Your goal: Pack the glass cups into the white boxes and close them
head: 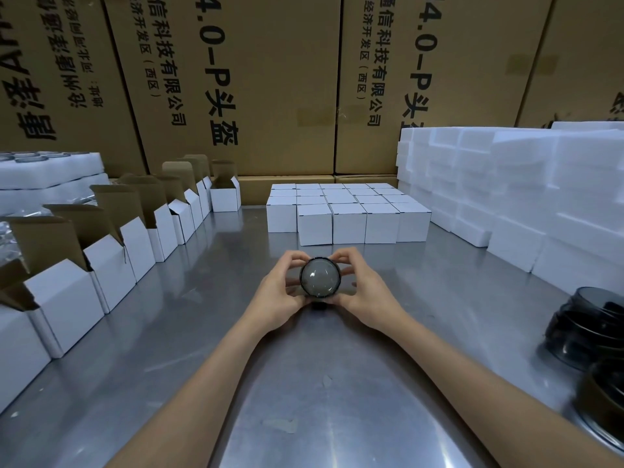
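A: We have the round smoky glass cup with the dark rim [319,278] held above the middle of the brushed steel table [209,319], its base turned toward us; our left hand [280,292] curls round its left side, fingers over the top and thumb beneath; our right hand [363,292] mirrors it, fingers clamped on the right side.

B: Both hands, we judge, because the glass is slippery and needs turning before it drops in; the row of open white cardboard boxes with brown flaps raised [111,251] waits along our left, within reach.

A: And the block of closed white boxes [347,214] sits beyond the cup, out of the way; more dark glass cups [594,325] lie at our right; white foam slabs [506,184] are stacked behind them.
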